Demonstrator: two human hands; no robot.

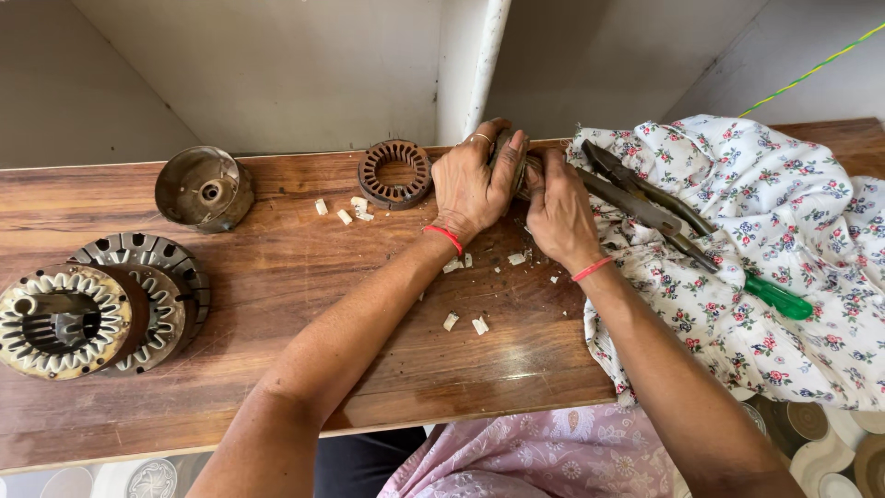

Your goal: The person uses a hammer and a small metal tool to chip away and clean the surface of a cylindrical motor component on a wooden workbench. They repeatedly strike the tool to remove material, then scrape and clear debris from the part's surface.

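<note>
Metal part [514, 161] gripped by both hands [472, 180] [558, 207]; pliers [645, 198], floral cloth [784, 231] just beside.

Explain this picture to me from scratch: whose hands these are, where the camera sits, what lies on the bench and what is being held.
There is no machine here. A camera worn on a person's head looks down at their own two bare hands. The left hand and right hand together clasp a round metal part at the far edge of a wooden bench; most of it is hidden. On the bench lie a toothed ring, a metal cup, stacked slotted cores and white scraps. A flowered cloth carries pliers and a green-handled screwdriver.
</note>
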